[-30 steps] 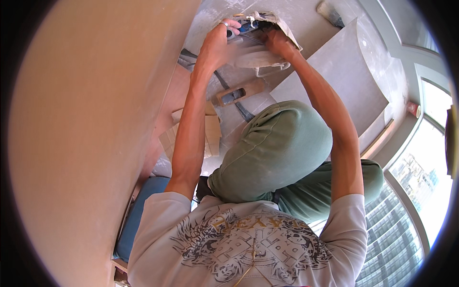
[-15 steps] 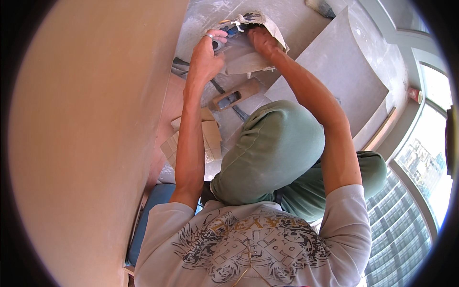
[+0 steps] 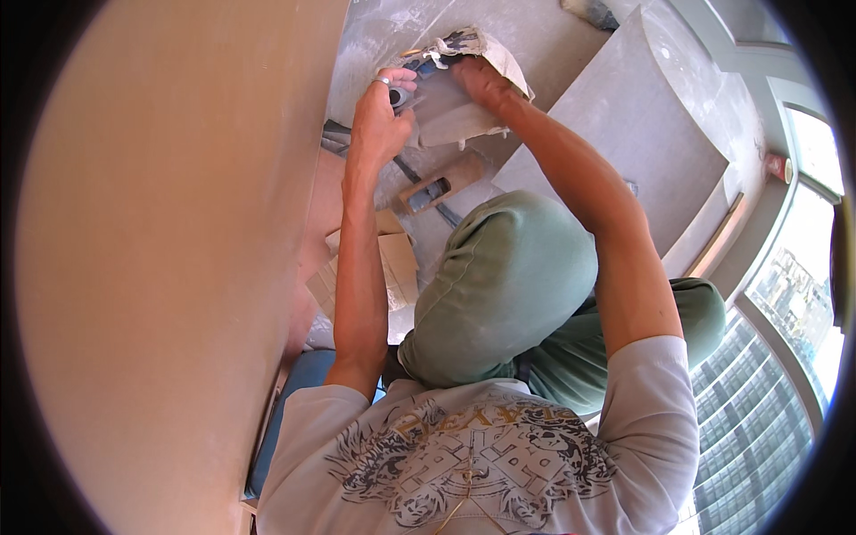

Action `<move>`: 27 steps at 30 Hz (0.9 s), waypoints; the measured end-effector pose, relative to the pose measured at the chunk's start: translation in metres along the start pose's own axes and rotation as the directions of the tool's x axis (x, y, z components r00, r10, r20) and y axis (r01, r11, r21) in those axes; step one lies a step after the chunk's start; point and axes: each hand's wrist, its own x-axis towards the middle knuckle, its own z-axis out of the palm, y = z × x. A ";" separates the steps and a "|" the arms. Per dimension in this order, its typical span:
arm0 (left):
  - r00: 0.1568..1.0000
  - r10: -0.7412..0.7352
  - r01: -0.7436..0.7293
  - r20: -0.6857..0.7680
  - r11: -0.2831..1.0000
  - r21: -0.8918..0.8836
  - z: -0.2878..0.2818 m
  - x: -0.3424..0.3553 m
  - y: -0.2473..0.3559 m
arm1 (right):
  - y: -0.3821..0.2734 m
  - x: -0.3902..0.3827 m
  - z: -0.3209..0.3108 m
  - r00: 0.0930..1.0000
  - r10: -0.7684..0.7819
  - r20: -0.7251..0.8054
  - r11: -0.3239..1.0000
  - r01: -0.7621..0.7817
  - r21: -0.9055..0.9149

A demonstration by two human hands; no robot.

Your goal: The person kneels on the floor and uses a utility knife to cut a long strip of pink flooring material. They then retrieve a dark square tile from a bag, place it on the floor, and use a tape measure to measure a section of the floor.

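Observation:
A crumpled cream cloth bag [image 3: 455,120] lies on the dusty floor at top centre, with blue and dark items in its opening. My left hand [image 3: 382,120] is at the bag's left side, fingers closed round a grey tubular item [image 3: 398,96]. My right hand [image 3: 486,85] reaches into the opening from the right, its fingertips blurred and hidden among the contents, so its grip is unclear.
A wooden block tool [image 3: 437,187] and cardboard [image 3: 392,259] lie below the bag. A tall wooden panel [image 3: 160,223] fills the left. Rightward are a large grey board [image 3: 606,116], brush [image 3: 584,13], cup [image 3: 778,168], wood strip [image 3: 718,232] and window. My bent knee is central.
The view has shifted slightly, moving the scene leftward. My left hand has moved a little lower along the bag's side; my right hand is still inside the opening.

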 end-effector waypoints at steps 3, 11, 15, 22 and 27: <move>1.000 -0.013 0.013 -0.019 1.000 0.003 -0.002 -0.003 -0.002 | -0.008 0.008 -0.003 0.991 0.020 0.133 1.000 -0.016 -0.027; 0.999 -0.015 0.014 -0.028 0.999 -0.044 0.001 -0.004 -0.004 | 0.011 0.022 0.040 0.991 -0.112 0.070 0.993 0.114 -0.031; 1.000 -0.006 0.006 0.012 0.999 -0.037 0.010 0.003 0.008 | 0.032 -0.002 0.029 0.948 -0.302 -0.105 0.812 0.198 -0.549; 0.999 0.049 -0.049 -0.009 0.999 0.009 0.004 0.018 0.004 | -0.032 -0.048 -0.107 0.950 0.079 -0.301 0.929 0.040 0.368; 0.986 0.136 -0.150 0.099 0.979 0.142 0.033 0.051 0.015 | -0.004 -0.076 -0.172 0.964 0.264 -0.020 0.451 -0.104 0.887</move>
